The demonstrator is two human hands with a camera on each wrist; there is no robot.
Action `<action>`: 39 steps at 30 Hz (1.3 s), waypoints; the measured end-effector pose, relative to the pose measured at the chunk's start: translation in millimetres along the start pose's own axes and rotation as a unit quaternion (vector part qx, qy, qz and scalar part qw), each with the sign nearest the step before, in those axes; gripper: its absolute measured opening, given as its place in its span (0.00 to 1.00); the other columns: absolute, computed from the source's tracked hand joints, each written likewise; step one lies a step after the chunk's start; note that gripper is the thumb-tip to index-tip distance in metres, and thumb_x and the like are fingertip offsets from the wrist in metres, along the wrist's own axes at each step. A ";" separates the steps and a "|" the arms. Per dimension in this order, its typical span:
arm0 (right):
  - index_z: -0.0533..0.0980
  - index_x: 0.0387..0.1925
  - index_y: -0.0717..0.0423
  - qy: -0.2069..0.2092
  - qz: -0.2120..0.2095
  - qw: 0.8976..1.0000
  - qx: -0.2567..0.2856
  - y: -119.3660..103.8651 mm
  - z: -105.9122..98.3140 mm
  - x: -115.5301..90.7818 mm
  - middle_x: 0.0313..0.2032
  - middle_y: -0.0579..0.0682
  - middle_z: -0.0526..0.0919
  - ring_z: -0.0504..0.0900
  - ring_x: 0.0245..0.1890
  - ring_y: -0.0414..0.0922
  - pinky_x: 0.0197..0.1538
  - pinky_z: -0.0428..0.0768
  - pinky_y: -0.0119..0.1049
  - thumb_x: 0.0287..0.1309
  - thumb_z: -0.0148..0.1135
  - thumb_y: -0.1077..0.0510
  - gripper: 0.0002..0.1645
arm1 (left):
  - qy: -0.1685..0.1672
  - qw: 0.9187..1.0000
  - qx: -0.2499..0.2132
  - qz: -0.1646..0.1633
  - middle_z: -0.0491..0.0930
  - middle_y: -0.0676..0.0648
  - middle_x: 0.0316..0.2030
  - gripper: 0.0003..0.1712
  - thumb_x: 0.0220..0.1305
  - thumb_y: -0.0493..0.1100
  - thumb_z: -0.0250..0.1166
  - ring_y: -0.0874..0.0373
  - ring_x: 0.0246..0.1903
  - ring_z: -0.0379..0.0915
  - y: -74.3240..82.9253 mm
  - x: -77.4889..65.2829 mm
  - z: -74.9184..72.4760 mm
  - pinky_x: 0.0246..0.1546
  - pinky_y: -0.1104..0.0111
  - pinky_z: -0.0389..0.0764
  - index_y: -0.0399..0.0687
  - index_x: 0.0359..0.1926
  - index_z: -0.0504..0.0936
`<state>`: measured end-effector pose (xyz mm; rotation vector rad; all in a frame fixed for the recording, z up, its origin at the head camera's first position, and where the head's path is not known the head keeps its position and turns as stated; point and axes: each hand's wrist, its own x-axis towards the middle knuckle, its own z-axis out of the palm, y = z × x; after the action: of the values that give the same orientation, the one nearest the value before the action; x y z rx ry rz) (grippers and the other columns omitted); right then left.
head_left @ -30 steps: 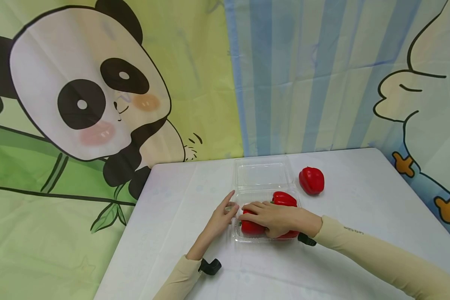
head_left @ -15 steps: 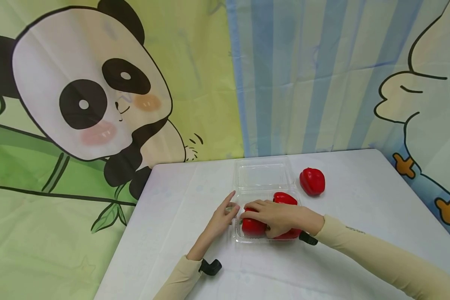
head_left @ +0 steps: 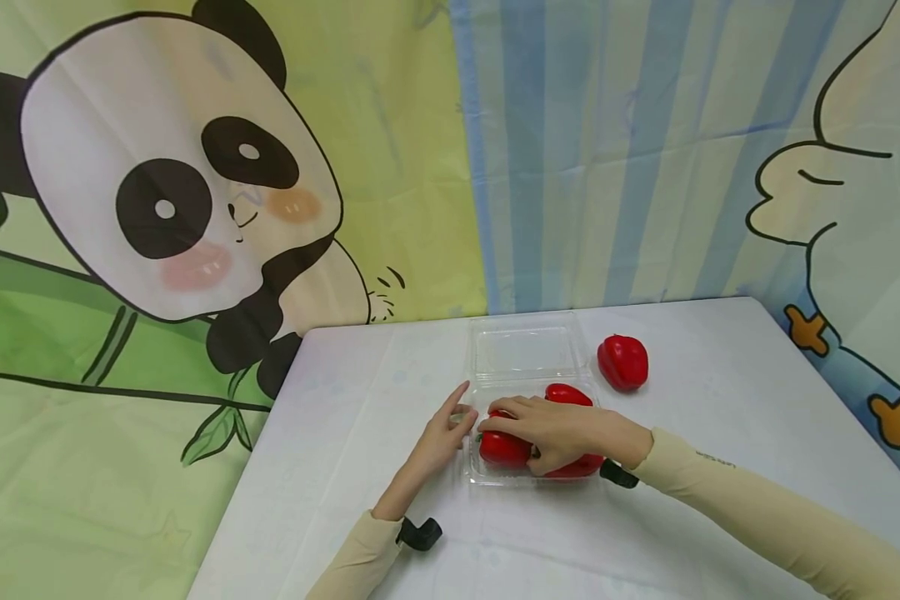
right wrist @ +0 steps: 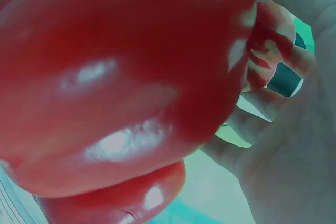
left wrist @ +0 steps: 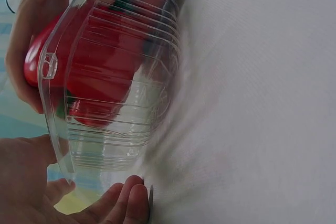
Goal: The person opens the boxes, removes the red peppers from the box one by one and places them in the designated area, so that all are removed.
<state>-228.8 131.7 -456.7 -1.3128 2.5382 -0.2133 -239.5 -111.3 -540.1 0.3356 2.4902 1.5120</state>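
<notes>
My right hand (head_left: 551, 431) reaches over a clear plastic clamshell box (head_left: 495, 481) and grips a red bell pepper (head_left: 504, 450) at its left side, the thumb at the near side. Partly under the palm and wrist lies another bell pepper (head_left: 581, 467), at the front right of the box. A third bell pepper (head_left: 567, 394) shows behind the hand. With fingers extended, my left hand (head_left: 444, 433) stays at the box's left wall; in the left wrist view its thumb (left wrist: 39, 148) meets the rim, and the ribbed wall (left wrist: 113, 132) shows red peppers through it.
The box's open lid (head_left: 525, 348) lies flat toward the back of the white-covered table (head_left: 375, 383). One more red bell pepper (head_left: 622, 363) sits on the cloth right of the lid. Printed curtains (head_left: 555, 167) hang behind the table's far edge.
The gripped pepper has shifted slightly toward the back of the box, its stem end a little higher in view. My left hand, the box and the outside pepper stay put.
</notes>
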 end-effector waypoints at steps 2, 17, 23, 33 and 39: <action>0.56 0.73 0.28 0.005 0.000 1.000 -0.003 -0.6 -1.6 -0.2 0.72 0.44 0.62 0.66 0.68 0.46 0.63 0.77 0.52 0.52 0.74 0.49 0.52 | 0.000 1.000 0.001 0.000 0.76 0.37 0.60 0.36 0.77 0.53 0.55 0.54 0.42 0.81 0.3 -0.2 -0.5 0.34 0.66 0.82 0.59 0.79 0.54; 0.58 0.73 0.33 0.048 -0.009 0.999 0.003 0.0 -16.1 -19.3 0.68 0.45 0.65 0.67 0.66 0.45 0.62 0.78 0.49 0.51 0.74 0.48 0.51 | -0.002 1.000 -0.003 0.001 0.77 0.37 0.59 0.36 0.76 0.53 0.56 0.53 0.42 0.82 -2.1 -2.3 1.2 0.35 0.66 0.83 0.59 0.79 0.54; 0.58 0.74 0.33 0.068 0.003 0.997 0.022 3.0 -24.9 -29.2 0.69 0.46 0.65 0.67 0.67 0.47 0.61 0.78 0.52 0.48 0.77 0.50 0.55 | 0.001 1.000 -0.002 0.004 0.77 0.36 0.58 0.36 0.76 0.53 0.56 0.51 0.42 0.82 -1.4 -1.7 0.1 0.34 0.66 0.84 0.59 0.79 0.55; 0.58 0.74 0.33 0.095 0.026 0.995 0.019 6.3 -38.3 -44.6 0.69 0.47 0.66 0.70 0.65 0.47 0.55 0.83 0.47 0.44 0.79 0.50 0.57 | 0.003 1.000 0.001 0.009 0.76 0.35 0.58 0.35 0.77 0.50 0.55 0.50 0.42 0.83 -0.5 -0.9 0.3 0.33 0.66 0.82 0.55 0.79 0.55; 0.60 0.73 0.33 0.125 0.035 0.992 0.003 14.5 -43.2 -57.5 0.69 0.46 0.66 0.70 0.65 0.46 0.54 0.83 0.46 0.42 0.81 0.50 0.57 | 0.002 1.000 0.003 0.012 0.76 0.34 0.58 0.34 0.78 0.48 0.54 0.49 0.42 0.83 -0.3 -0.5 -0.1 0.33 0.66 0.83 0.54 0.79 0.54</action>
<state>-221.8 187.3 -409.3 -1.2633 2.7812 -0.3935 -239.1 -111.7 -540.2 0.3660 2.5036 1.5165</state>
